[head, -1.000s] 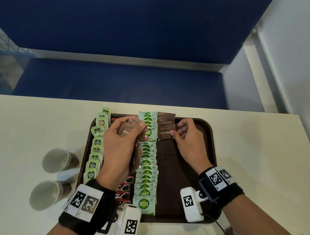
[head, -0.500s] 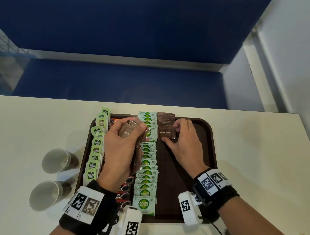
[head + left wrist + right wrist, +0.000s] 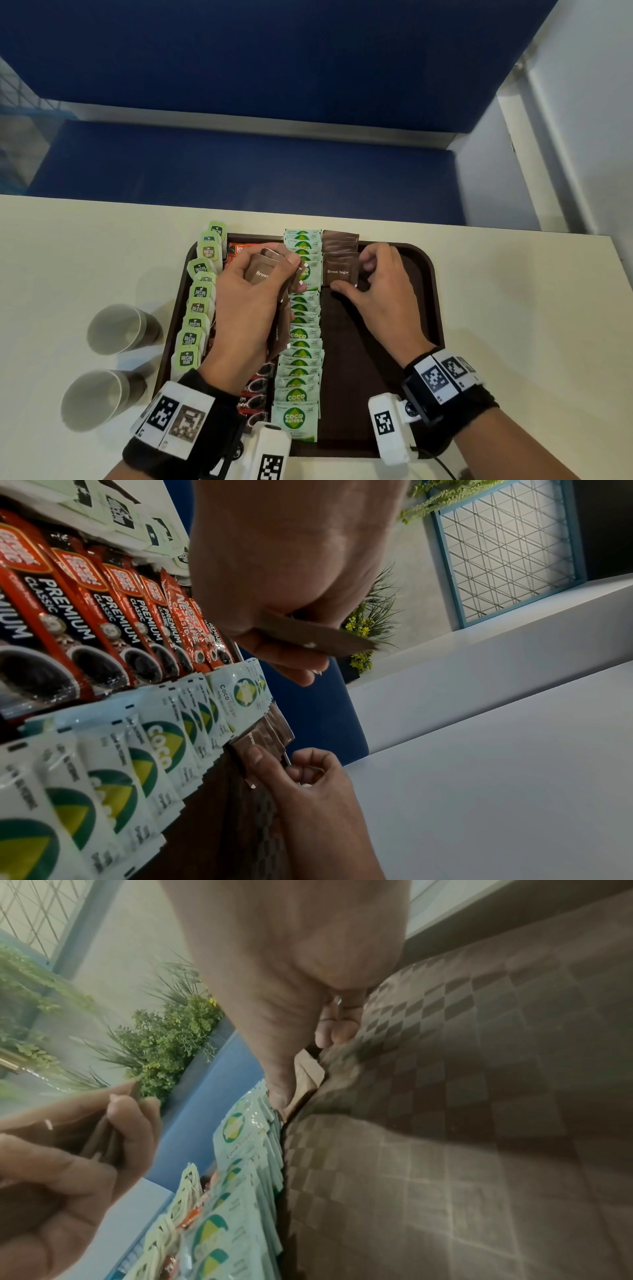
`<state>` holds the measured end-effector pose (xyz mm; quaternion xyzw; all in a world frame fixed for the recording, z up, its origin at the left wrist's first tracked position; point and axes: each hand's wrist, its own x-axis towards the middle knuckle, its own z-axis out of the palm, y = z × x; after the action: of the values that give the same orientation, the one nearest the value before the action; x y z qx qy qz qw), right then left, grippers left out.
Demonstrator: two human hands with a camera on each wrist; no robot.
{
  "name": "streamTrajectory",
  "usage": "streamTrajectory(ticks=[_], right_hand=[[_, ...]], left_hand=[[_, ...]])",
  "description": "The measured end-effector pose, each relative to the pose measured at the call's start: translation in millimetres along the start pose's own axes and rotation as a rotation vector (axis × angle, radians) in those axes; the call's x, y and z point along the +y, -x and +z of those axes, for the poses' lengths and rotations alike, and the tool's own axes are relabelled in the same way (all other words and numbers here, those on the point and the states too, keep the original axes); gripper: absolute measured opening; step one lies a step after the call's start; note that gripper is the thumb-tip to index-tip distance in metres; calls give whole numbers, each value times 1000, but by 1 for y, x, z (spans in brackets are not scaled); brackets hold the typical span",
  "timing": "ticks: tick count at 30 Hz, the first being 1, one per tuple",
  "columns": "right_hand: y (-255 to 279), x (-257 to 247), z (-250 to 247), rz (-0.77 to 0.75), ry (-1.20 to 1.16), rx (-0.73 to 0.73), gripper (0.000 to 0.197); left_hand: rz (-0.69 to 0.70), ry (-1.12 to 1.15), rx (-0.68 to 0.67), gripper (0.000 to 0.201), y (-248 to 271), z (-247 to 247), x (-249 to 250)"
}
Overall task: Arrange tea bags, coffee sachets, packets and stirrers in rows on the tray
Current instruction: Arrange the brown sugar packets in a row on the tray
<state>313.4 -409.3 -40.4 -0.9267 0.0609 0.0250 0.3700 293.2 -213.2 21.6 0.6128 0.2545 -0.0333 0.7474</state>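
A dark brown tray [image 3: 424,308] holds rows of green tea bags [image 3: 197,308], red-and-black coffee sachets [image 3: 255,390], Coco sugar packets [image 3: 301,342] and, far right, a short row of brown sugar packets [image 3: 339,240]. My left hand [image 3: 270,267] hovers over the tray's far left and grips a stack of brown sugar packets [image 3: 262,274]. My right hand [image 3: 352,277] pinches the nearest brown sugar packet [image 3: 337,270] lying in that row, thumb at its near edge, curled fingers at its right edge. In the left wrist view the thumb [image 3: 255,753] lies on that packet.
Two paper cups [image 3: 120,329] [image 3: 99,397] lie on their sides on the cream table [image 3: 513,342] left of the tray. The tray's right half is bare checkered surface [image 3: 479,1123]. A blue bench [image 3: 239,164] runs behind the table.
My right hand has shifted slightly left and set the brown sugar packet flat against the row's near end. My left hand with its stack has hardly moved.
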Motion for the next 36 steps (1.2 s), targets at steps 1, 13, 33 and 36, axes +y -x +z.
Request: streamTrajectory(ticks=[1, 13, 33, 36], right_hand=[[1, -2, -3, 9, -45, 28, 48], [14, -62, -44, 120, -618, -251, 5], [6, -41, -61, 211, -420, -352, 2], [3, -30, -63, 205, -390, -363, 4]], left_hand=[[-18, 11, -12, 23, 0, 1, 0], [30, -17, -167, 22, 2, 7, 1], [207, -302, -202, 24, 1, 0, 6], [187, -325, -222, 24, 0, -3, 5]])
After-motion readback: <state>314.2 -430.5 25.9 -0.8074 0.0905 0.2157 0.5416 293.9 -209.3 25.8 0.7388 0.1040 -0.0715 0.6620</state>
